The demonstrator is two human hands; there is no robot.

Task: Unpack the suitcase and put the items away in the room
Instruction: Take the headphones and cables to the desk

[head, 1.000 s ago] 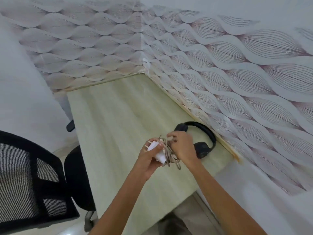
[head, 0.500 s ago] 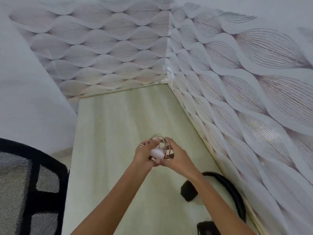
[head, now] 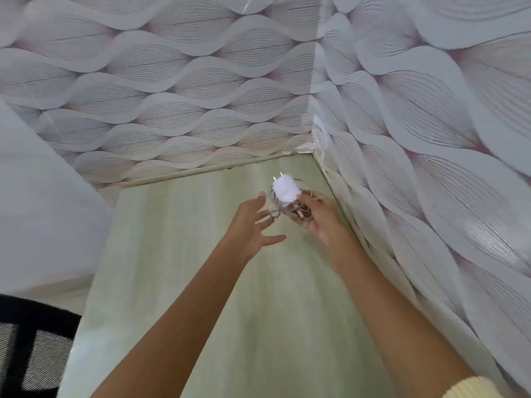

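A right hand (head: 317,218) grips a white charger (head: 285,190) and its bundled cable (head: 298,211) above the desk (head: 201,282), near its far corner, left hand (head: 253,222) spread empty beside, the charger not yet set down.

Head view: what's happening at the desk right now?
A person grips a white charger and its coiled cable in the right hand, over the desk near its far right corner. The left hand is open beside it, fingers spread, holding nothing. The charger is not yet set down. A black chair shows at lower left.
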